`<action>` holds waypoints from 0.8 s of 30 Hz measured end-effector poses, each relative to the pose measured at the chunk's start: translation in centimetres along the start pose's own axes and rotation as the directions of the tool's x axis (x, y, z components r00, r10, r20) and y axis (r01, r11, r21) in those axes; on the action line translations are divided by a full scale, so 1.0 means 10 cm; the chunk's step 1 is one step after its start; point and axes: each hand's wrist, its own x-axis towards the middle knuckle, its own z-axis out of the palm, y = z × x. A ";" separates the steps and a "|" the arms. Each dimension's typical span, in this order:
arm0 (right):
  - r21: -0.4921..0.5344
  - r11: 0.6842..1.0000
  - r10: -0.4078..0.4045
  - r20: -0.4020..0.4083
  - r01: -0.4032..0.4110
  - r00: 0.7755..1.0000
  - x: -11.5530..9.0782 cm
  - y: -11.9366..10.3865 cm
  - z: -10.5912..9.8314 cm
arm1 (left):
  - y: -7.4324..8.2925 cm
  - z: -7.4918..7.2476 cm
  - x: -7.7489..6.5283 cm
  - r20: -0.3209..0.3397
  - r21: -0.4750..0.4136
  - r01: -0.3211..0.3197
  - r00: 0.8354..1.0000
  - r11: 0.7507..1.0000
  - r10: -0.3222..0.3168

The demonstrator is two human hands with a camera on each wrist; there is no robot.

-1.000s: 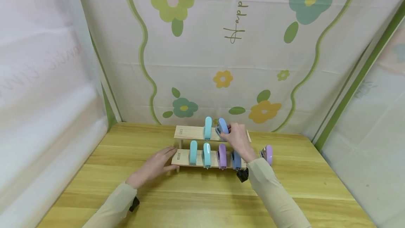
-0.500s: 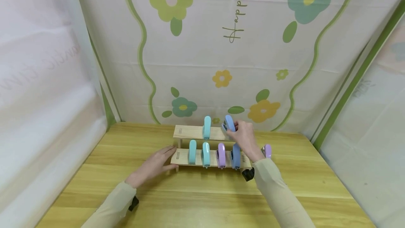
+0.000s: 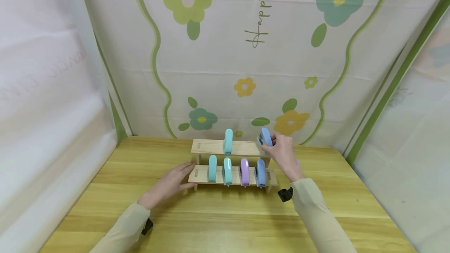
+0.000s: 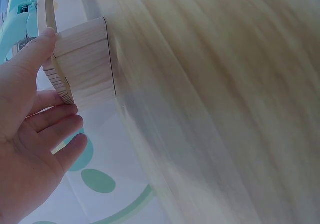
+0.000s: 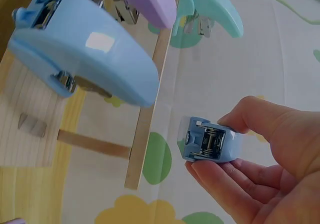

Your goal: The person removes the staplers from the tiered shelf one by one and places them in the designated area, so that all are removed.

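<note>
In the head view my right hand [image 3: 284,152] pinches a blue stapler [image 3: 266,137] at the right end of the upper shelf [image 3: 246,146]. Seen from the right wrist, thumb and fingers grip the sides of that stapler [image 5: 212,143], its hinge end facing the camera. My left hand [image 4: 30,109] holds the left end of the lower wooden shelf [image 4: 59,79], thumb on the front edge and fingers at the back. A teal stapler [image 3: 228,141] stands further left on the upper shelf.
On the lower shelf [image 3: 201,175] stand two teal staplers [image 3: 212,168], a purple stapler [image 3: 244,171] and another blue stapler [image 3: 260,173]. A purple stapler on the table [image 3: 327,190] is mostly hidden behind my right wrist. A flowered cloth [image 3: 211,65] hangs behind the rack.
My right hand has moved right along the upper shelf with the blue stapler, widening its gap from the teal one. The left hand keeps its place on the lower shelf.
</note>
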 end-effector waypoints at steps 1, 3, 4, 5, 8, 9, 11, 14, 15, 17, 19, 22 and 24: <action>0.000 1.000 0.002 -0.002 -0.002 1.000 0.00 0.02 -0.01 | 0.00 0.00 0.00 -0.001 -0.003 0.001 1.000 1.000 -0.001; 0.006 1.000 0.016 -0.003 -0.016 1.000 -0.01 0.06 -0.04 | 0.01 0.00 0.00 -0.002 -0.001 0.004 1.000 1.000 -0.004; 0.005 1.000 0.022 -0.006 -0.022 1.000 -0.01 0.09 -0.06 | 0.01 0.00 -0.01 -0.001 -0.001 0.007 1.000 1.000 -0.007; 0.004 1.000 0.024 -0.011 -0.024 1.000 -0.02 0.10 -0.07 | 0.00 0.00 -0.01 -0.001 0.000 0.008 1.000 1.000 -0.008; -0.003 1.000 0.024 -0.026 -0.024 0.999 -0.04 0.15 -0.11 | 0.00 0.00 -0.01 0.000 0.004 0.008 1.000 1.000 -0.008; -0.008 1.000 0.023 -0.034 -0.023 0.999 -0.05 0.16 -0.13 | 0.00 0.00 -0.01 0.000 0.006 0.008 1.000 1.000 -0.008; -0.015 1.000 0.024 -0.046 -0.024 0.999 -0.08 0.18 -0.17 | -0.01 0.01 -0.01 0.003 0.006 0.006 1.000 1.000 -0.006; -0.025 0.999 0.029 -0.058 -0.030 0.998 -0.11 0.21 -0.21 | -0.02 0.02 0.00 0.010 -0.002 0.008 1.000 1.000 -0.008; -0.029 0.999 0.029 -0.062 -0.031 0.998 -0.11 0.22 -0.23 | -0.02 0.02 0.00 0.011 -0.005 0.009 1.000 1.000 -0.009; -0.032 0.999 0.028 -0.065 -0.030 0.998 -0.12 0.25 -0.25 | -0.02 0.02 0.00 0.010 -0.011 0.011 1.000 1.000 -0.011; -0.038 0.999 0.026 -0.068 -0.029 0.997 -0.13 0.28 -0.27 | -0.03 0.02 0.00 0.010 -0.016 0.016 1.000 1.000 -0.016; -0.028 0.999 0.037 -0.066 -0.039 0.997 -0.14 0.34 -0.31 | -0.03 0.02 0.00 0.011 -0.015 0.018 1.000 1.000 -0.018; -0.026 0.998 0.049 -0.065 -0.051 0.997 -0.15 0.37 -0.34 | -0.03 0.02 0.00 0.013 -0.015 0.017 1.000 1.000 -0.017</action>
